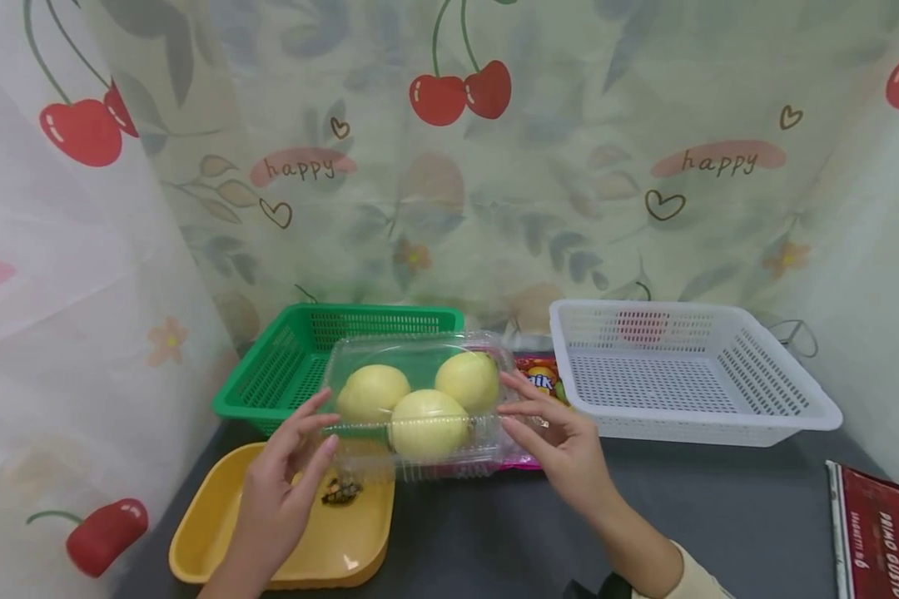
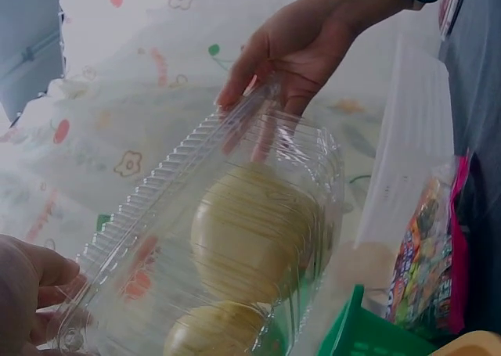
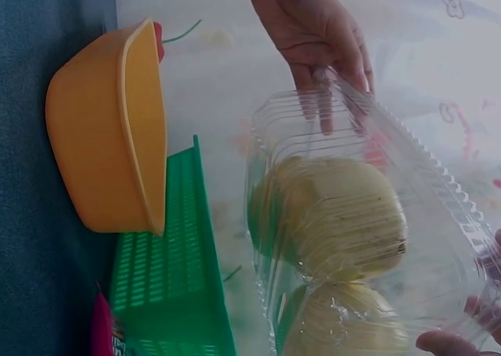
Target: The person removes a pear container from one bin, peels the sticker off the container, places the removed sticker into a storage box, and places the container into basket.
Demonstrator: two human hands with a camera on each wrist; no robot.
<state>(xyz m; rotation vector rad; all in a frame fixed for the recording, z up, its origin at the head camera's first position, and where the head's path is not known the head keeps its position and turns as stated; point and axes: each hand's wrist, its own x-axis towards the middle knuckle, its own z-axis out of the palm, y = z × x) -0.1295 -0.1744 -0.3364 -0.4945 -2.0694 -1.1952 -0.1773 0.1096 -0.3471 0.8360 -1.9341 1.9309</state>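
A clear plastic clamshell box (image 1: 374,348) with three round pale-yellow fruits (image 1: 429,426) inside is held up above the table in the head view. My left hand (image 1: 283,487) grips its left end between thumb and fingers, over the yellow basin (image 1: 360,549). At the opposite end, the fingers and thumb of my right hand (image 1: 558,437) pinch the box edge. Both wrist views show the ribbed side of the box, with fruit (image 2: 250,239) visible through the plastic. The lid lies over the fruits.
Behind the box stands a green basket (image 1: 270,387), with a white basket (image 1: 700,424) to the right. Between them lies a colourful candy bag (image 1: 539,372), partly hidden. A small dark patterned item (image 1: 342,491) lies in the basin. A red spaghetti packet (image 1: 880,532) rests at far right.
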